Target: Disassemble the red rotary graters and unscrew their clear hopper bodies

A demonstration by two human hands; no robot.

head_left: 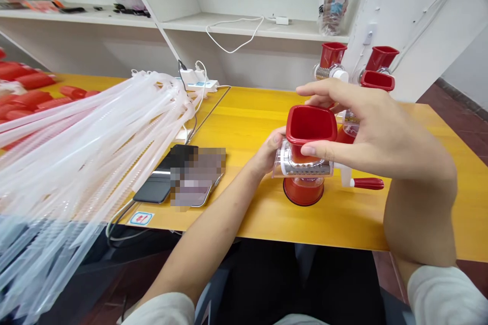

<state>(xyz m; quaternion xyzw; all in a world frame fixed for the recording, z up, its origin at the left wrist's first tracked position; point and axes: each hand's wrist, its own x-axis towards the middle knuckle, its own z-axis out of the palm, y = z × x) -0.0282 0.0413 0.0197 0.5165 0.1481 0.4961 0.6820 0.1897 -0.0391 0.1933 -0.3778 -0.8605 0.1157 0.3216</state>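
A red rotary drum grater stands upright on the yellow table, its square hopper uppermost and a metal drum inside its clear housing. My left hand grips the housing from the left, fingers partly hidden behind it. My right hand is spread around the hopper's right side. Its thumb lies across the hopper's front and its fingers reach out behind; whether they touch it I cannot tell. The crank with a red handle sticks out to the right, under my right hand.
More red graters stand at the back right. Two phones lie left of the grater, beside a large heap of translucent plastic strips. Red parts lie far left. A power strip with cables sits below the white shelf.
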